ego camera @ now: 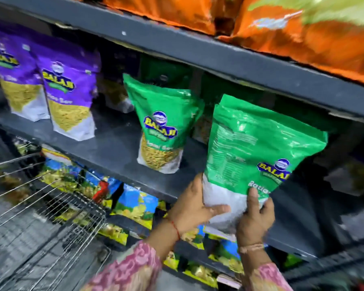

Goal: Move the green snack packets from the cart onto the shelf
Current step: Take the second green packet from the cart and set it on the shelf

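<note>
I hold a green snack packet [259, 152] upright at the front edge of the dark middle shelf [114, 152]. My left hand [192, 208] grips its white bottom on the left side. My right hand [255, 217] grips the bottom on the right, thumb over the front. A second green snack packet [163, 122] stands on that shelf just to the left, apart from the held one. More green packets show dimly in the shadow behind. The wire cart [51, 213] is at lower left; its inside looks blurred and I cannot tell what it holds.
Two purple packets [69, 97] stand at the shelf's left end. Orange packets [303, 32] fill the shelf above. Blue and yellow packets [135, 202] line the shelf below. Bare shelf surface lies between the purple packets and the standing green one.
</note>
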{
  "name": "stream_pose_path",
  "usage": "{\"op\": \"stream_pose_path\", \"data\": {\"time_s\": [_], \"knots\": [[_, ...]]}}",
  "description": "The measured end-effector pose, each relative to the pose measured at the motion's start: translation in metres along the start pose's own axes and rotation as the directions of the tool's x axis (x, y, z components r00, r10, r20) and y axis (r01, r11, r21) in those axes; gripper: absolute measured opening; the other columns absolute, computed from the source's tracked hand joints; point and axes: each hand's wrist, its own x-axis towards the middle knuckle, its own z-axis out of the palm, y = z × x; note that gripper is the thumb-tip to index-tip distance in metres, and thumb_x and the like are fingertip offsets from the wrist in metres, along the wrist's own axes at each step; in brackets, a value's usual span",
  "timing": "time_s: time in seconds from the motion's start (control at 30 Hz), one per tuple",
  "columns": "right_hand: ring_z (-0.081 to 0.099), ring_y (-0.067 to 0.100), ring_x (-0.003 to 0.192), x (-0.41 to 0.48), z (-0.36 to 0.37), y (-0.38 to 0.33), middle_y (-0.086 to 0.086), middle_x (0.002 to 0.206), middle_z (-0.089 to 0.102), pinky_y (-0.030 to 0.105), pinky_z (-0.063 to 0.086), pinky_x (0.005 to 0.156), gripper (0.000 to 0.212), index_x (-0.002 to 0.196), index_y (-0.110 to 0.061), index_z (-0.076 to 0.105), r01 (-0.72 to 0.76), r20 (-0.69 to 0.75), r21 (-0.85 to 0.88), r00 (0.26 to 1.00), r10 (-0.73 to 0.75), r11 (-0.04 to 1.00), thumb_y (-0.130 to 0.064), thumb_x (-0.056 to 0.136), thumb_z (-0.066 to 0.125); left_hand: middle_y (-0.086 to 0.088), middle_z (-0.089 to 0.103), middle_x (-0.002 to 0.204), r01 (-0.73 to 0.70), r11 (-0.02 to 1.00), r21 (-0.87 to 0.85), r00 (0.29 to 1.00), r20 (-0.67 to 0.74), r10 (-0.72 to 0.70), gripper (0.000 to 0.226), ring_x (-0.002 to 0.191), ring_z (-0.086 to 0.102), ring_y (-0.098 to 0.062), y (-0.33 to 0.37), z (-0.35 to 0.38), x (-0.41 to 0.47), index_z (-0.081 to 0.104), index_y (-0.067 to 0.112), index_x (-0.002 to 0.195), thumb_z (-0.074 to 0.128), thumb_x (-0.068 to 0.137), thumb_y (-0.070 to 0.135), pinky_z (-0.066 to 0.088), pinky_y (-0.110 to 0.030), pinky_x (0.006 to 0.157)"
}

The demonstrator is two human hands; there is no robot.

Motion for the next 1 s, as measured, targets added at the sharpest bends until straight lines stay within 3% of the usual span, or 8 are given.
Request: {"op": "stream_pose_path", "data": {"time_s": [0.23, 0.33, 0.47, 0.63, 0.7, 0.8, 0.9, 1.0], "knots": [[0.058, 0.012, 0.084, 0.051, 0.027, 0.028, 0.007, 0.094, 0.063, 0.036, 0.047, 0.082, 0.022, 0.101, -0.016, 0.056, -0.003, -0.015, -0.082, 1.0, 0.002, 0.997, -0.02, 0.081, 0.062, -0.015, 0.049, 0.133, 0.115, 0.992, -0.049, 0.993, 0.028, -0.113, 0.076, 0.117, 0.05, -0.021, -0.011, 0.002, 0.083, 0.033, 0.006, 0.128, 0.077, 0.067, 0.008, 0.043, -0.031, 0.096], [0.06, -0.002, 0.077, 0.062, 0.033, 0.038, -0.005, 0.088, 0.065, 0.018, 0.05, 0.073, 0.034, 0.096, -0.025, 0.057, -0.022, 0.005, -0.166, 1.0, 0.024, 0.986, -0.046, 0.07, 0.063, -0.015, 0.05, 0.128, 0.149, 0.984, -0.1, 0.988, 0.061, -0.143, 0.073, 0.095, 0.059, -0.003, -0.014, -0.003, 0.101, 0.03, 0.003, 0.128, 0.073, 0.069, 0.0, 0.049, -0.011, 0.069], [0.059, -0.011, 0.068, 0.069, 0.035, 0.051, -0.01, 0.085, 0.065, 0.007, 0.047, 0.063, 0.04, 0.096, -0.027, 0.056, -0.046, 0.022, -0.233, 0.998, 0.053, 0.971, -0.055, 0.067, 0.061, -0.015, 0.047, 0.135, 0.184, 0.978, -0.095, 0.982, 0.05, -0.179, 0.073, 0.122, 0.045, -0.024, -0.02, -0.005, 0.113, 0.032, 0.005, 0.129, 0.073, 0.069, 0.001, 0.04, -0.028, 0.097], [0.058, -0.017, 0.071, 0.065, 0.035, 0.052, -0.016, 0.086, 0.064, 0.008, 0.044, 0.061, 0.022, 0.09, -0.039, 0.052, -0.045, 0.026, -0.308, 0.998, 0.055, 0.95, -0.046, 0.071, 0.06, -0.015, 0.047, 0.135, 0.189, 0.976, -0.109, 0.98, 0.081, -0.181, 0.076, 0.121, 0.045, -0.023, -0.034, -0.004, 0.117, 0.031, 0.007, 0.13, 0.074, 0.068, 0.001, 0.038, -0.036, 0.103], [0.06, -0.008, 0.085, 0.064, 0.035, 0.048, -0.002, 0.097, 0.065, 0.012, 0.046, 0.074, 0.033, 0.101, -0.031, 0.051, -0.043, 0.049, -0.322, 0.997, 0.062, 0.946, -0.042, 0.072, 0.062, -0.013, 0.049, 0.132, 0.186, 0.975, -0.122, 0.982, 0.068, -0.178, 0.076, 0.115, 0.046, -0.018, -0.037, -0.003, 0.117, 0.033, 0.008, 0.129, 0.075, 0.066, 0.001, 0.039, -0.034, 0.101], [0.044, 0.029, 0.122, 0.05, 0.029, 0.046, 0.022, 0.128, 0.047, 0.04, 0.034, 0.105, 0.076, 0.127, -0.005, 0.038, -0.005, -0.012, -0.455, 1.0, 0.0, 0.891, -0.038, 0.067, 0.069, -0.009, 0.053, 0.125, 0.157, 0.975, -0.16, 0.987, 0.061, -0.149, 0.07, 0.109, 0.048, -0.014, -0.042, -0.002, 0.114, 0.038, 0.015, 0.122, 0.076, 0.065, 0.001, 0.041, -0.024, 0.094], [0.033, 0.035, 0.125, 0.02, 0.022, 0.051, 0.026, 0.13, 0.04, 0.045, 0.025, 0.105, 0.088, 0.127, -0.005, 0.038, -0.013, -0.055, -0.592, 0.998, -0.025, 0.806, -0.043, 0.057, 0.074, 0.0, 0.055, 0.109, 0.105, 0.979, -0.173, 0.994, -0.006, -0.108, 0.062, 0.099, 0.051, -0.012, -0.038, 0.005, 0.106, 0.041, 0.023, 0.105, 0.08, 0.061, 0.003, 0.04, 0.002, 0.072], [0.034, 0.04, 0.118, -0.001, 0.024, 0.061, 0.03, 0.126, 0.038, 0.05, 0.029, 0.103, 0.093, 0.129, -0.002, 0.037, -0.008, -0.007, -0.662, 1.0, 0.004, 0.749, -0.025, 0.053, 0.086, -0.003, 0.055, 0.104, 0.123, 0.979, -0.164, 0.974, -0.168, -0.151, 0.063, 0.096, 0.055, -0.019, -0.031, 0.021, 0.095, 0.037, 0.018, 0.096, 0.084, 0.055, 0.011, 0.044, -0.014, 0.072]]}}
